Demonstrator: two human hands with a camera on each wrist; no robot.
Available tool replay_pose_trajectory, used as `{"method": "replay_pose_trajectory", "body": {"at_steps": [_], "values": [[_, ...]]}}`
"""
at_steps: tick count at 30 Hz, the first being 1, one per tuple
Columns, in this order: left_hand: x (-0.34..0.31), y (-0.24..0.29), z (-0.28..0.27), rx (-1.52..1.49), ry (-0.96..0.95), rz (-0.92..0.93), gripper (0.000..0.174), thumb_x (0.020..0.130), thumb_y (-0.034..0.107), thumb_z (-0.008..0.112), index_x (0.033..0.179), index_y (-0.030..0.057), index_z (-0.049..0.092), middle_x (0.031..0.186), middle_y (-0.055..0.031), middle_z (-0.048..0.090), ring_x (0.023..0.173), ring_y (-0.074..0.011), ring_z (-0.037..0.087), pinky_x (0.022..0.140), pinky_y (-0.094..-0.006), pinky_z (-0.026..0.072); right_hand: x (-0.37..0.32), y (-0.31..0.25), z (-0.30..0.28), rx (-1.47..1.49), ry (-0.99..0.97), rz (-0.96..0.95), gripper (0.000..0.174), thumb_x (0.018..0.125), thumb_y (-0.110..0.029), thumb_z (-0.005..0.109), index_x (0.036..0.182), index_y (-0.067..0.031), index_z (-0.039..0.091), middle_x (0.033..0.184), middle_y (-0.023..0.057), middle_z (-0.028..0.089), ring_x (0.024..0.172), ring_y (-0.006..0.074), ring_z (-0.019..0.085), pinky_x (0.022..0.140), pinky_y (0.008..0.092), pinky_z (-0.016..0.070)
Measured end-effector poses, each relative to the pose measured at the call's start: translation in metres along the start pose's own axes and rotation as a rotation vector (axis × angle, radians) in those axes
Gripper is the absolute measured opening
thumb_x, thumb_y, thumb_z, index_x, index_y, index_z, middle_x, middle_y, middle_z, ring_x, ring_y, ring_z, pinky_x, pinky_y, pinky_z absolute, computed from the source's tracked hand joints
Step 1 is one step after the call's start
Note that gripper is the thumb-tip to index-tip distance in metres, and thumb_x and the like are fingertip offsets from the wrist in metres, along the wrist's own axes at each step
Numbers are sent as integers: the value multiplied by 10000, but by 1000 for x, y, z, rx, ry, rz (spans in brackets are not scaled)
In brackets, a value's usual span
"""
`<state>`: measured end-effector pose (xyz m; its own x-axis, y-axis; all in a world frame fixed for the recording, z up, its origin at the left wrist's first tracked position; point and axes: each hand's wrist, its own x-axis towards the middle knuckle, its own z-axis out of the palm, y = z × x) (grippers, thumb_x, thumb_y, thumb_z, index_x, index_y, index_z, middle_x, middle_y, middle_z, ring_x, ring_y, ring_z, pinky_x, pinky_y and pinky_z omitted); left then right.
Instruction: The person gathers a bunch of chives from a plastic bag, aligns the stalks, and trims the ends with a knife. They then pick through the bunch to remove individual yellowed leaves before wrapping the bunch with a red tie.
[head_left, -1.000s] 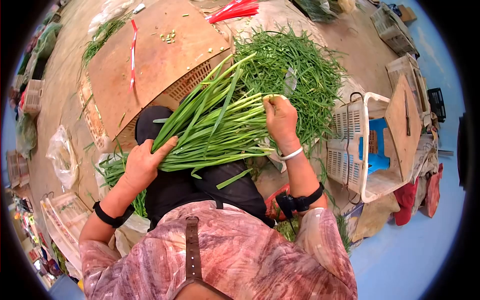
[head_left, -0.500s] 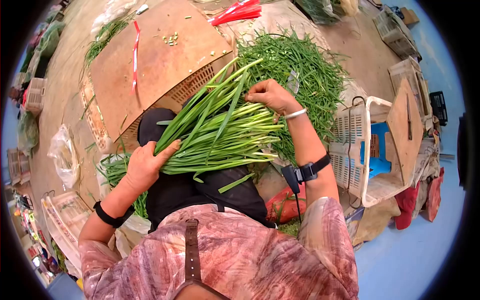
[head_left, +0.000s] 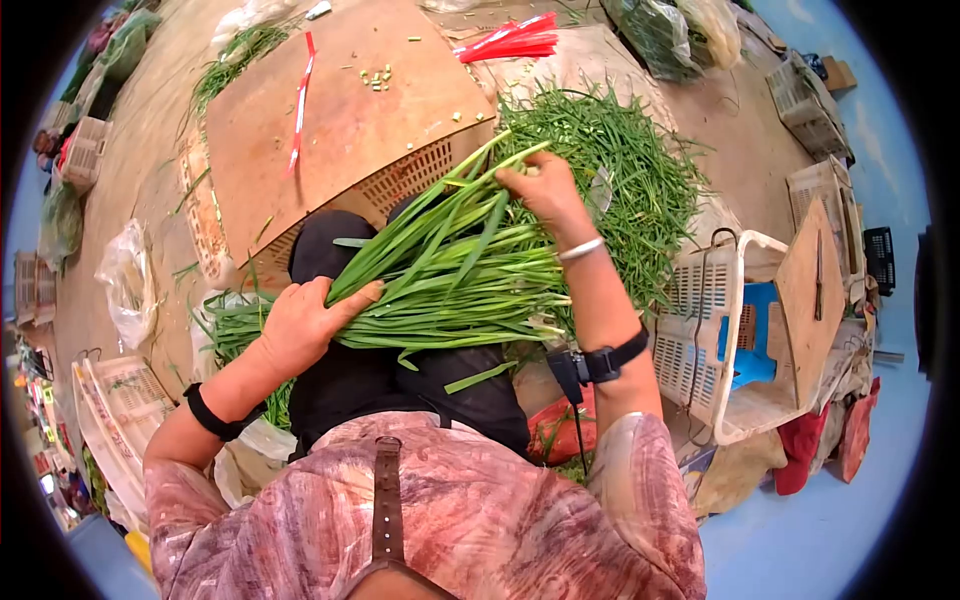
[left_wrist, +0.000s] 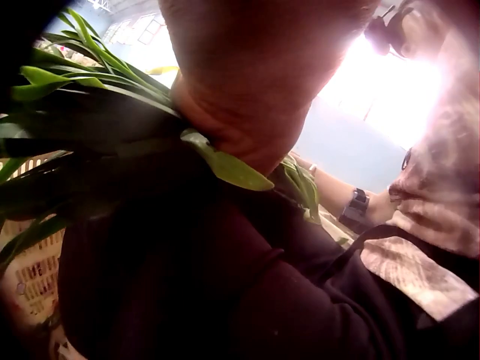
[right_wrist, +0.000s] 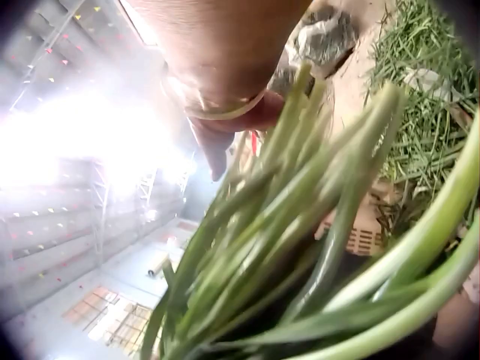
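A thick bunch of Chinese chives [head_left: 455, 300], long green leaves with paler stem ends, lies across the person's dark-trousered lap. My left hand [head_left: 308, 318] grips its leafy end, thumb over the top; in the left wrist view that hand [left_wrist: 247, 90] covers part of the leaves. At the upper stem ends my right hand [head_left: 552, 200] pinches a few stalks, with the fingertips close together. In the right wrist view the stalks [right_wrist: 277, 217] fan out in front of that hand [right_wrist: 225, 60] and hide some of its fingers.
A heap of loose chives [head_left: 630, 190] lies beyond the right hand. Ahead stands a board [head_left: 330, 120] on a crate, with a red strip [head_left: 301, 105], cut stem bits and a bundle of red strips [head_left: 515, 40]. A white crate [head_left: 690, 310] stands at the right.
The right hand let go of a pale stem end at the bunch's right, then moved up and left to the upper stalks. The left hand keeps its grip. The head view has shifted slightly.
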<state>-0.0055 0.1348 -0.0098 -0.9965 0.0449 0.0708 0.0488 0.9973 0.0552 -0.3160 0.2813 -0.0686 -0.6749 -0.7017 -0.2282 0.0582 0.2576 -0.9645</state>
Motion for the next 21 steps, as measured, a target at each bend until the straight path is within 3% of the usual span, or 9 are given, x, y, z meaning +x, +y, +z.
{"method": "replay_pose_trajectory", "body": {"at_steps": [6,8,10,11,12,14,16,20,21], "values": [[-11,-3,13,-24,79,-30,628,708,30,509,1325,95,409,705,-62,406,597,-213,459,534,-326,369,-8,24,-20,106,66,24,165,799,-2,591,950,60,617,711,68,617,528,103,531,480,238,442],[-8,-4,13,-45,112,-39,631,712,32,506,1332,50,387,706,-57,406,596,-206,459,539,-322,368,-12,25,-29,-295,186,-176,144,818,-3,568,934,37,643,679,59,627,503,64,515,445,223,426],[-5,-2,5,24,29,-2,625,719,40,503,1331,22,379,707,-51,406,594,-192,459,536,-315,365,-16,13,-54,-175,249,13,197,846,12,512,960,-25,668,704,68,653,574,97,574,496,257,466],[-4,-2,5,22,31,-8,625,719,40,503,1331,22,379,707,-51,406,594,-192,459,536,-315,365,-3,38,-78,-319,381,-83,179,834,-26,537,958,-19,667,703,103,658,589,156,607,529,289,489],[-5,-1,4,30,26,-10,621,722,44,502,1331,29,383,706,-50,406,593,-188,459,533,-312,364,-7,29,-94,-831,496,13,208,809,-116,594,971,-2,657,769,166,659,641,235,627,589,348,504],[-2,-2,4,41,32,-11,616,726,49,501,1331,35,387,705,-48,405,592,-184,459,531,-310,362,-21,8,-96,-1140,419,124,293,758,-221,666,961,-10,651,864,213,646,716,307,626,677,395,500],[-3,1,5,59,35,-18,614,731,52,502,1334,42,386,704,-46,404,588,-183,457,528,-308,360,-25,7,-75,-847,263,-273,335,718,-269,715,942,-30,641,920,193,633,812,314,610,733,405,482],[-1,1,5,48,43,-8,615,735,62,506,1338,54,384,701,-44,402,583,-182,454,526,-308,359,-34,1,-1,-911,124,-334,368,684,-297,746,933,-51,631,913,145,591,898,303,570,732,409,463],[-2,1,6,51,37,-5,615,736,64,508,1338,62,386,700,-43,401,584,-181,455,527,-308,359,-29,9,4,-877,94,-324,261,735,-244,693,910,-69,611,883,150,600,856,317,582,724,425,462]]}}
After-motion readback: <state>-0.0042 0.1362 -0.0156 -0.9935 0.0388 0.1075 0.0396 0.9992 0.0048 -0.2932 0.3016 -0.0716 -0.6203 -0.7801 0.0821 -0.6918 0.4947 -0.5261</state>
